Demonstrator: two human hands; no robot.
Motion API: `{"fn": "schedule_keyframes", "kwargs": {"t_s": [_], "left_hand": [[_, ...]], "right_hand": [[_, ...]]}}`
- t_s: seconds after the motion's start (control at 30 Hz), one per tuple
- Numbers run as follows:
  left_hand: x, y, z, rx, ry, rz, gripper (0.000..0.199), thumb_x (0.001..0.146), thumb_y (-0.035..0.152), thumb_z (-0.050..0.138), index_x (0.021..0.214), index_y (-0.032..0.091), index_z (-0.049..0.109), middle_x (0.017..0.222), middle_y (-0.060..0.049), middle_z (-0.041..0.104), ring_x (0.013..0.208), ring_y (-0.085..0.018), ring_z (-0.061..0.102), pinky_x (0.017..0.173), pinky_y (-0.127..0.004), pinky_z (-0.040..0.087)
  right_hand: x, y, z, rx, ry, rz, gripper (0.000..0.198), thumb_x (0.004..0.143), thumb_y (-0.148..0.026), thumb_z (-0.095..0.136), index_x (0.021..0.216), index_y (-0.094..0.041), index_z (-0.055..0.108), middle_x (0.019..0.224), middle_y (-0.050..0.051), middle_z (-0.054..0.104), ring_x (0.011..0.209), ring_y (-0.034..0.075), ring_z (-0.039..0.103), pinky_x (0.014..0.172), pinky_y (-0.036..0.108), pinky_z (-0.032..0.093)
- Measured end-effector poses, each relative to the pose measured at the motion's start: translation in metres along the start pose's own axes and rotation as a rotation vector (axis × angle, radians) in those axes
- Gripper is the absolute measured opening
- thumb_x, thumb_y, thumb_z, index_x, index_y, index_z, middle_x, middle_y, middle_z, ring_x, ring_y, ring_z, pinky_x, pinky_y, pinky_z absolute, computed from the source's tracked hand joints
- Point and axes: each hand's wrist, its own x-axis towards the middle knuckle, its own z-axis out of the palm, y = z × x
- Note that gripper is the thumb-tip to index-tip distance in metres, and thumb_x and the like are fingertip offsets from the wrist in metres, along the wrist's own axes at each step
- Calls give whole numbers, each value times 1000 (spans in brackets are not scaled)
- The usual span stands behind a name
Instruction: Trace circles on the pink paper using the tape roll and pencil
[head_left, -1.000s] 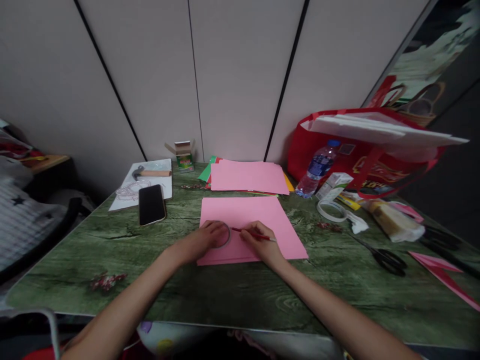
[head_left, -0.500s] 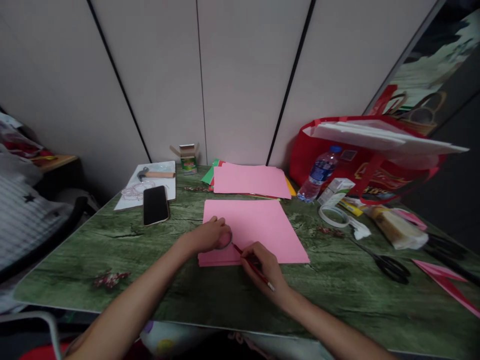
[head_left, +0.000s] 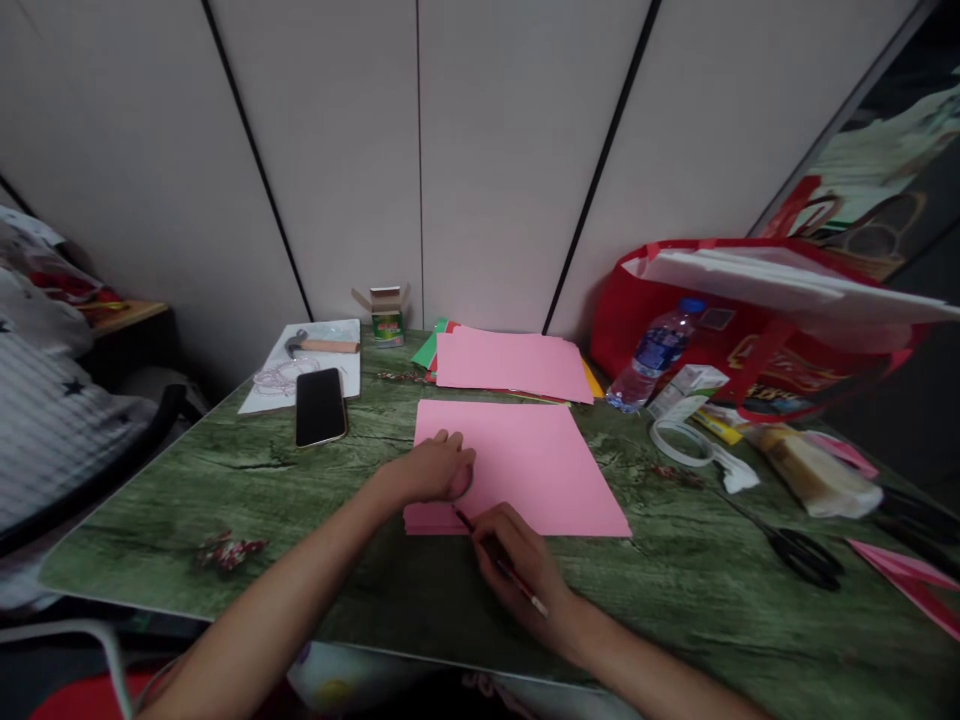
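Note:
A stack of pink paper (head_left: 532, 460) lies in front of me on the table. My left hand (head_left: 435, 468) rests on its left part, fingers closed over a small round ring-like thing (head_left: 463, 484) with a thin rim. Pink shows inside that rim; the fingers hide most of it, so I cannot tell its exact kind. A red pencil (head_left: 523, 588) with a pale end is gripped in my right hand (head_left: 517, 560). Its point is at the paper's lower left, close below the round thing.
Behind lies a second pile of coloured paper (head_left: 514, 362). A phone (head_left: 320, 407), a hammer (head_left: 322, 346) and a small box (head_left: 387, 318) stand left. Rightward are a water bottle (head_left: 656, 355), a tape roll (head_left: 681, 443), scissors (head_left: 802, 555) and a red bag (head_left: 630, 285).
The pencil point has moved round from the right side of the round thing to below it, toward me. My left hand still holds that thing on the paper. The view has shifted slightly.

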Motion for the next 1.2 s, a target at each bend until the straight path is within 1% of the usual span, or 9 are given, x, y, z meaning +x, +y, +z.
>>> {"fn": "schedule_keyframes", "kwargs": {"t_s": [0.13, 0.27, 0.33, 0.47, 0.57, 0.67, 0.83, 1.03, 1.2], "left_hand": [[1, -2, 4, 4, 30, 14, 29, 78, 13, 48, 107, 15, 52, 108, -13, 50, 97, -26, 49, 78, -37, 45], [3, -4, 5, 8, 21, 2, 33, 75, 13, 51, 108, 16, 52, 109, -12, 50, 98, -26, 48, 80, -37, 45], [4, -3, 3, 5, 5, -5, 34, 75, 16, 53, 109, 16, 52, 109, -12, 50, 98, -26, 48, 80, -37, 45], [3, -2, -1, 2, -9, -4, 33, 75, 19, 54, 108, 17, 52, 108, -11, 50, 97, -26, 48, 80, -38, 44], [3, -2, -1, -2, -13, -5, 34, 74, 18, 55, 108, 16, 52, 108, -12, 50, 97, -26, 49, 80, -38, 45], [5, -3, 1, 1, 5, 9, 35, 74, 17, 54, 109, 16, 52, 109, -13, 50, 97, -27, 49, 79, -38, 45], [8, -4, 2, 10, 0, 1, 37, 74, 18, 56, 110, 16, 51, 109, -14, 50, 98, -28, 49, 79, -39, 46], [6, -1, -5, 14, -36, -8, 40, 72, 17, 59, 111, 16, 50, 110, -14, 50, 101, -28, 49, 81, -39, 46], [6, 0, -7, 21, -53, -17, 41, 71, 14, 59, 110, 17, 50, 111, -13, 50, 100, -27, 49, 81, -39, 46]], "right_hand": [[4, -2, 8, -9, -64, -39, 22, 82, -4, 45, 95, -20, 50, 92, 4, 53, 82, 14, 54, 71, 24, 46], [10, -1, 17, -66, -75, -130, 23, 82, -4, 44, 98, -19, 50, 98, 6, 54, 87, 14, 56, 73, 23, 47], [9, -1, 21, -123, -75, -158, 22, 84, -5, 44, 99, -19, 51, 98, 6, 54, 85, 13, 57, 70, 23, 48], [2, -3, 17, -206, -86, -177, 17, 87, -11, 46, 99, -20, 54, 88, 4, 56, 73, 13, 57, 61, 22, 47], [0, -6, 7, -239, -77, -208, 19, 88, -13, 47, 104, -19, 53, 87, 5, 60, 74, 14, 58, 63, 24, 49], [2, -7, 2, -250, -114, -224, 22, 88, -14, 48, 110, -18, 52, 90, 7, 63, 79, 16, 60, 66, 27, 50], [10, -9, 17, -358, -106, -298, 20, 88, -15, 46, 105, -16, 54, 88, 8, 64, 75, 17, 60, 64, 29, 50], [24, -12, 37, -524, -146, -242, 16, 87, -14, 45, 100, -12, 54, 82, 9, 64, 73, 20, 59, 61, 31, 49], [30, -14, 37, -579, -247, -155, 16, 86, -12, 46, 100, -12, 53, 88, 13, 63, 80, 23, 58, 62, 34, 48]]}}
